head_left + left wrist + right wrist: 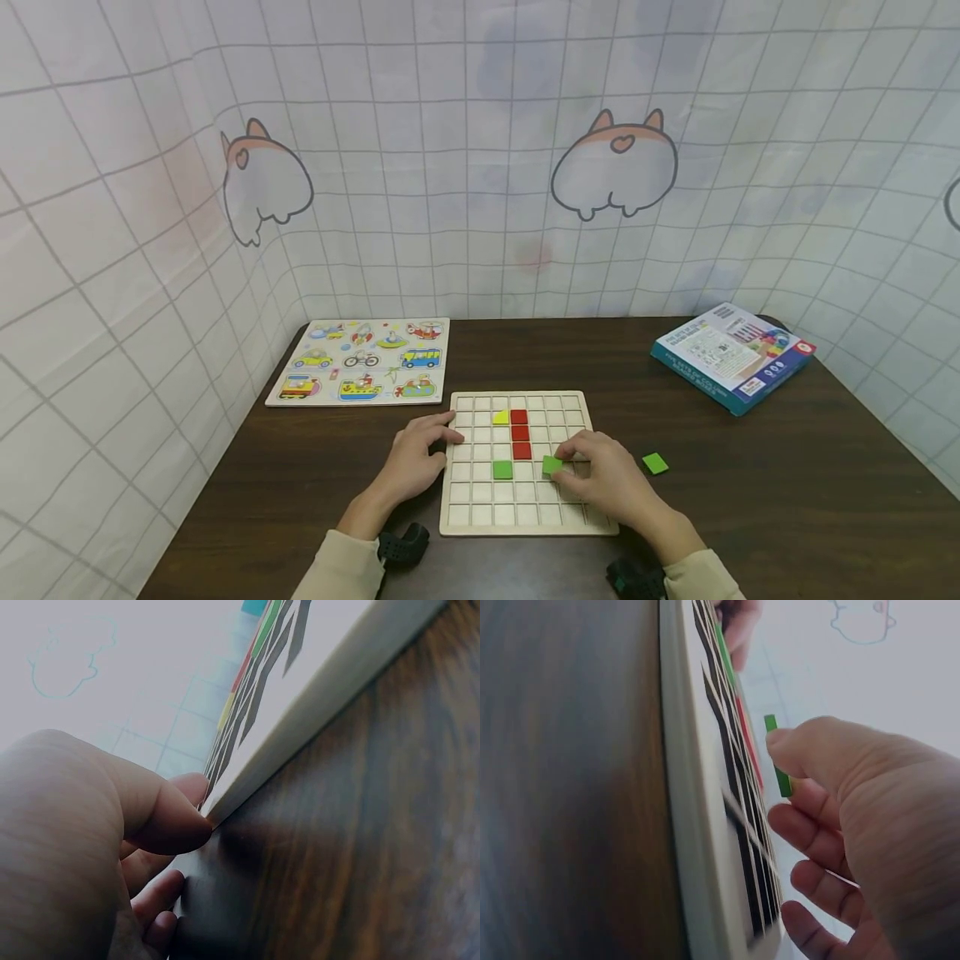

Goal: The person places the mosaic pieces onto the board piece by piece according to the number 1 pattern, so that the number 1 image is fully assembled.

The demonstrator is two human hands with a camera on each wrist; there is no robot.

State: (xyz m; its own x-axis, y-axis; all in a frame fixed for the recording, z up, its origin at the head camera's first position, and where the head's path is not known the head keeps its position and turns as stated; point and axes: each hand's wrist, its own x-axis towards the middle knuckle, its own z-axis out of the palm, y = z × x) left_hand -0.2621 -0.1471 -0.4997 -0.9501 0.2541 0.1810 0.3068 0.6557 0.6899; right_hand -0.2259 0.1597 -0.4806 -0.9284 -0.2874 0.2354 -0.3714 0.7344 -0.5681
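Note:
A pale wooden grid board (525,518) lies flat at the front of the table. My right hand (611,482) pinches a green square tile (552,465) between thumb and finger; the right wrist view shows that tile (778,761) held apart from the board. My left hand (414,457) touches the board's left edge, its thumb (176,821) against the side. On the grid, three red squares (520,433) form a column, with a yellow piece (501,418) beside the top one. Another green square (502,470) sits lower left of them.
A loose green tile (655,463) lies on the dark table (720,517), right of the board. A picture board with vehicles (362,360) is at the back left. At the back right lies a blue-and-white box (733,357). Checked cloth (480,208) encloses the table's back and sides.

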